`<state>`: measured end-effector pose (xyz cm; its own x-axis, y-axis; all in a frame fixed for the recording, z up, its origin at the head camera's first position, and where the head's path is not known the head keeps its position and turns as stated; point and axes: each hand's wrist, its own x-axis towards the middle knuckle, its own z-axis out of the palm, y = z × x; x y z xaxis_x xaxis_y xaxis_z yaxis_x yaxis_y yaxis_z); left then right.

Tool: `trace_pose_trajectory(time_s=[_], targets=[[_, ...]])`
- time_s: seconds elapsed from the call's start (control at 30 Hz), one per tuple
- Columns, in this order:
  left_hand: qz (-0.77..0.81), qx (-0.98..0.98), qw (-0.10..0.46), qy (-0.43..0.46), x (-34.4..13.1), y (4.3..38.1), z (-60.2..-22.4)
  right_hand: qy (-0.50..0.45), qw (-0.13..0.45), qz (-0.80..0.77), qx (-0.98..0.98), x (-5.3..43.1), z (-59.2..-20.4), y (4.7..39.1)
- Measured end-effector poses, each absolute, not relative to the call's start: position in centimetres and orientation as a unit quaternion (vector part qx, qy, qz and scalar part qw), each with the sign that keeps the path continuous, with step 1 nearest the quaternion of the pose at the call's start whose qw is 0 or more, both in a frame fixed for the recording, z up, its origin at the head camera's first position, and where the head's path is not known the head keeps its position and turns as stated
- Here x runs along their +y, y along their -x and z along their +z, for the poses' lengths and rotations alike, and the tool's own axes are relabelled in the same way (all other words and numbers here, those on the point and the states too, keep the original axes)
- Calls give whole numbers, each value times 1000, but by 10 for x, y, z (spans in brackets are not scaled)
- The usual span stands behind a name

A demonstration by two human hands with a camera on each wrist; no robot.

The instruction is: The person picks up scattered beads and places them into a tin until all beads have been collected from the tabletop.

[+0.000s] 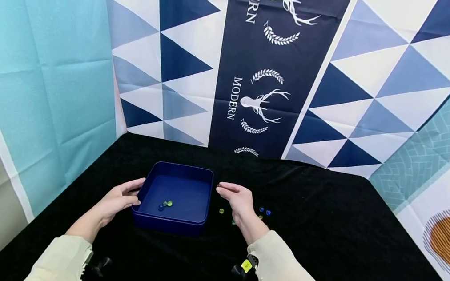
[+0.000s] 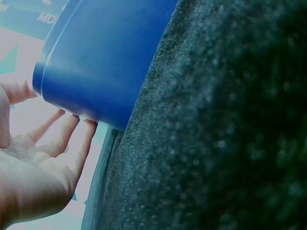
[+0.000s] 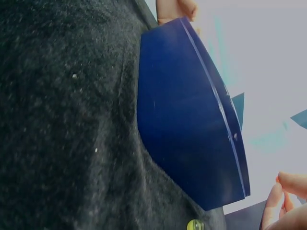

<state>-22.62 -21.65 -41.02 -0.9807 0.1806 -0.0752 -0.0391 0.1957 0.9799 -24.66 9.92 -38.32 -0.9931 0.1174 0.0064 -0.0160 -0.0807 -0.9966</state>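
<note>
A dark blue square box (image 1: 175,220) without a lid stands on the black cloth, with several glass marbles (image 1: 169,203) on its floor. Against its left wall rests my left hand (image 1: 117,198), fingers fairly straight and thumb near the rim. In the left wrist view, the fingertips (image 2: 91,123) meet the outside of the wall. To the right of the box, my right hand (image 1: 238,203) is raised, pinching a small dark marble (image 1: 219,185) between thumb and fingertips. The fingers hide most of that marble.
A yellow-green marble (image 1: 221,211) lies between the box and my right wrist. Farther right are blue marbles (image 1: 268,212) and others partly behind the wrist. The black cloth (image 1: 321,238) spreads around, bounded by patterned fabric walls (image 1: 192,57).
</note>
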Motion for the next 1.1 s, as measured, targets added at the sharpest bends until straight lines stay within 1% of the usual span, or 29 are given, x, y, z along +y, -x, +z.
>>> trace_pose_trajectory(time_s=[0.63, 1.1], targets=[[631, 769, 87, -48, -216, 226, -409, 30, 25, 711, -702, 70, -378, 250], [637, 764, 92, -50, -217, 226, -410, 31, 4, 705, -709, 49, -376, 247]])
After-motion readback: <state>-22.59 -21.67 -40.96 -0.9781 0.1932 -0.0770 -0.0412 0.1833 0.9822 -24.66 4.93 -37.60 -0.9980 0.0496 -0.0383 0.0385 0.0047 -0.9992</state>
